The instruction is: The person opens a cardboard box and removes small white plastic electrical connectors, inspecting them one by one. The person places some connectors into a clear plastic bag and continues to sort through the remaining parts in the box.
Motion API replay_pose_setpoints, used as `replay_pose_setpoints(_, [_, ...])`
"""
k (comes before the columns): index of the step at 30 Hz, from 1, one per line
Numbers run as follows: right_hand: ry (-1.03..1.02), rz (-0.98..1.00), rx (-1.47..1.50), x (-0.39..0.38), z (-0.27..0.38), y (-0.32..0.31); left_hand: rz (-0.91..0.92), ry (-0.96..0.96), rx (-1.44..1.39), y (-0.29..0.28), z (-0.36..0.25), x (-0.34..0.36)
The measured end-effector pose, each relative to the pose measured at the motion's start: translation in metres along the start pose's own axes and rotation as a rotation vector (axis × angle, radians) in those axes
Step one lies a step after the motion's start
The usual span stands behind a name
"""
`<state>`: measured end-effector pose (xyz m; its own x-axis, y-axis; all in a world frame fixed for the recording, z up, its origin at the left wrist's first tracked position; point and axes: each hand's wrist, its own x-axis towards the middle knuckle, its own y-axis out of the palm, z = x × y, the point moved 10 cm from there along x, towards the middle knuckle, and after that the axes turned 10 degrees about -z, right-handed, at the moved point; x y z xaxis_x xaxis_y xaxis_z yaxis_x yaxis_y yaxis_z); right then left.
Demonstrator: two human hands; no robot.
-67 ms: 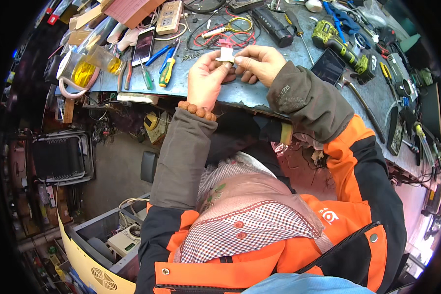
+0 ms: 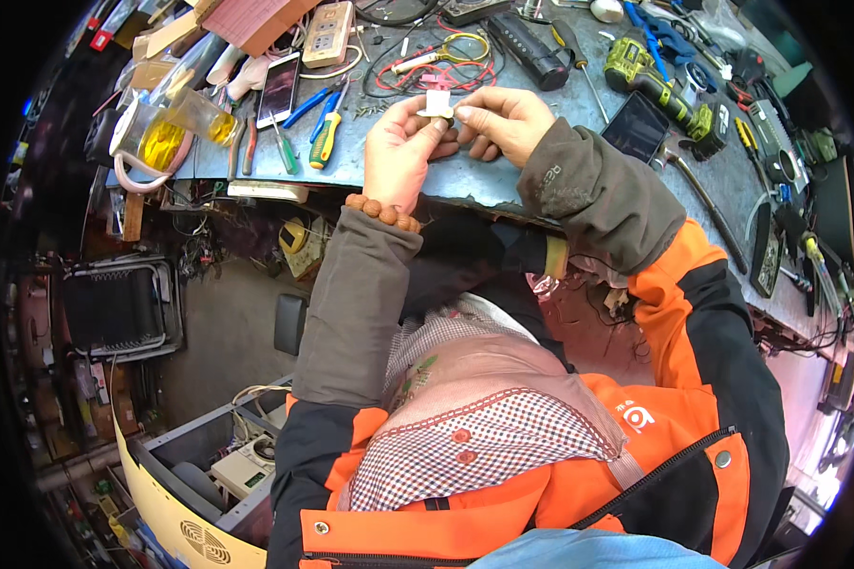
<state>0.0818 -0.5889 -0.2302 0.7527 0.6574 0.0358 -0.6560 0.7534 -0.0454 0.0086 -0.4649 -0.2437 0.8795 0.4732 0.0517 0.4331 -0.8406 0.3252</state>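
Over the near edge of the workbench, a small white plastic part (image 2: 436, 100) with a flat upright tab and a wider base is held up between both hands. My left hand (image 2: 400, 152) is closed, pinching the part's base between thumb and fingers. From the other side my right hand (image 2: 506, 123) is closed too, its thumb and forefinger gripping the base's right end. Fingers hide the lower side of the part. Just beyond it lie a small pink piece (image 2: 437, 80) and red and black test leads (image 2: 380, 87) on the bench.
Left of my hands lie screwdrivers (image 2: 324, 138), blue-handled pliers (image 2: 306, 108), a white phone (image 2: 278, 90) and a jug of yellow liquid (image 2: 152, 142). To the right are a green cordless drill (image 2: 640, 74), a dark phone (image 2: 636, 128) and a hammer (image 2: 707, 204). An opened appliance casing (image 2: 190, 474) stands lower left.
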Motion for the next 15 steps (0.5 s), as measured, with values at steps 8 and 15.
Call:
replay_pose_setpoints(8, [-0.084,-0.214,-0.013,0.012,-0.004,-0.013,0.08,-0.065,-0.175,-0.011,0.007,0.01])
replay_pose_setpoints(15, [-0.332,-0.113,-0.118,0.008,0.023,-0.011,0.127,-0.027,-0.158,-0.008,0.005,0.005])
